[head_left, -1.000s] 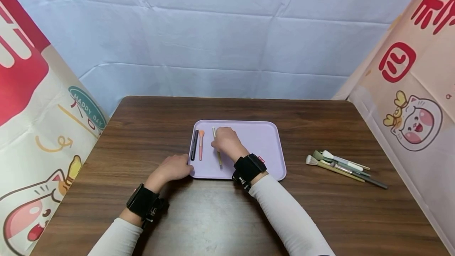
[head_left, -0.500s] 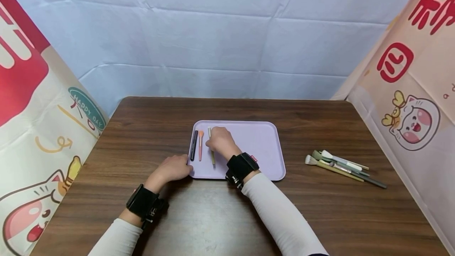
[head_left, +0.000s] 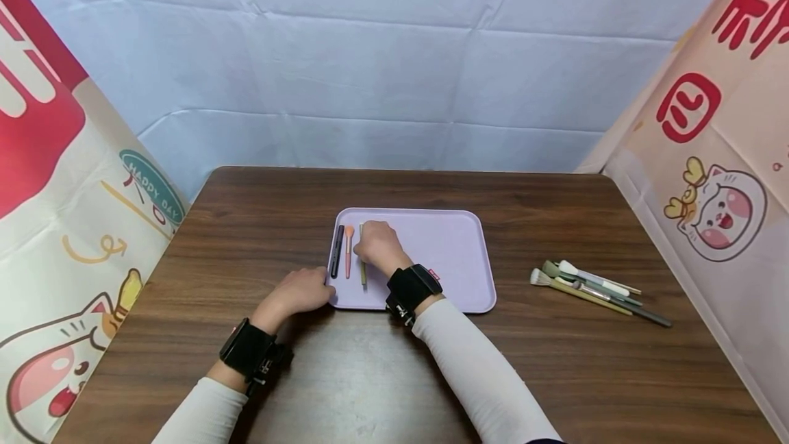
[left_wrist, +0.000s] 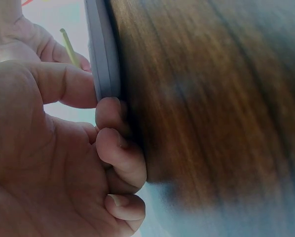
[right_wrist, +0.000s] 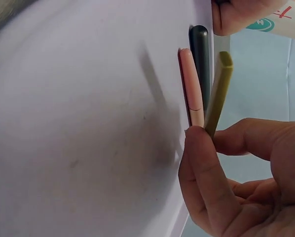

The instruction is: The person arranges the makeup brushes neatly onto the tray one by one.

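Observation:
Over the lilac tray (head_left: 450,245), my right hand (head_left: 380,247) pinches a makeup brush (right_wrist: 219,94) by thumb and fingertips. Its olive handle points toward the tray's near side in the head view; the hand covers the middle. Just left of it, a pink makeup brush (head_left: 348,252) lies on the tray. A black stick-like tool (head_left: 336,252), perhaps a pen or brush handle, lies beside that along the left edge. My left hand (head_left: 303,290) grips the tray's near-left corner, thumb over the rim (left_wrist: 104,59) and other fingers curled against its outer side.
On the brown wooden table (head_left: 259,211), right of the tray, lies a loose pile of several makeup brushes (head_left: 592,288). A pale cloth (head_left: 382,74) hangs behind the table, and printed sheets (head_left: 727,225) flank both sides.
My right hand has moved left with the olive-handled brush, closer to the pink brush, and the brush has become more upright in the head view. The left hand has stayed on the tray corner.

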Demonstrator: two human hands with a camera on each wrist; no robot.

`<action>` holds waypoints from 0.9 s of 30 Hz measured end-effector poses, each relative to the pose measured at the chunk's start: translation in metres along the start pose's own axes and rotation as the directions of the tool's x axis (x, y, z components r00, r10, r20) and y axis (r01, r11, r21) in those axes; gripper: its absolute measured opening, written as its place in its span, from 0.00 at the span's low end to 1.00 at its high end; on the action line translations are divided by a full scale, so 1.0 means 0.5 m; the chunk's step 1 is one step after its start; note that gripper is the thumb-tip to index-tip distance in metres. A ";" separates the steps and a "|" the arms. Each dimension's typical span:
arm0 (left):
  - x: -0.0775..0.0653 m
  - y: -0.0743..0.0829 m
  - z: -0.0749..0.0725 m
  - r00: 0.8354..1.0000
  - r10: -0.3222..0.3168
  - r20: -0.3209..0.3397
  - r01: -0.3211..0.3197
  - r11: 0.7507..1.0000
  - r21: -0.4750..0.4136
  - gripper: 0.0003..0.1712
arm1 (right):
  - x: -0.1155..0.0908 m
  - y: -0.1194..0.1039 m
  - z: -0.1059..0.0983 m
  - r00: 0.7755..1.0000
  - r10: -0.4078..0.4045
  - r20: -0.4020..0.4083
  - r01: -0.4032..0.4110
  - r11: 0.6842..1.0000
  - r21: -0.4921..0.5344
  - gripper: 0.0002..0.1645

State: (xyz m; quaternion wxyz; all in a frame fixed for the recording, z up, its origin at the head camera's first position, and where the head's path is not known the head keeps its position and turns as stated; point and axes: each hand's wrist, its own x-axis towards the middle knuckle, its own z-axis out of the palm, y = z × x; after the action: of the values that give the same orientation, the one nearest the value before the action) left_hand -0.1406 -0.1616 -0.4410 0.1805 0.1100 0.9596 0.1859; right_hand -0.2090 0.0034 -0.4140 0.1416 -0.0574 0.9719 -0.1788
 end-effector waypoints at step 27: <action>0.000 0.002 -0.002 1.000 -0.009 0.008 0.009 1.000 0.016 0.13 | 0.012 -0.004 0.015 1.000 0.011 0.028 -0.012 0.999 0.030 0.19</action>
State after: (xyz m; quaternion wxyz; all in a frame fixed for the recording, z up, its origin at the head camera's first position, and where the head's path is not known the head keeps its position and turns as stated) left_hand -0.1410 -0.1612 -0.4396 0.1845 0.1077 0.9607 0.1771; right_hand -0.2123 -0.0020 -0.4217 0.1570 -0.0521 0.9674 -0.1919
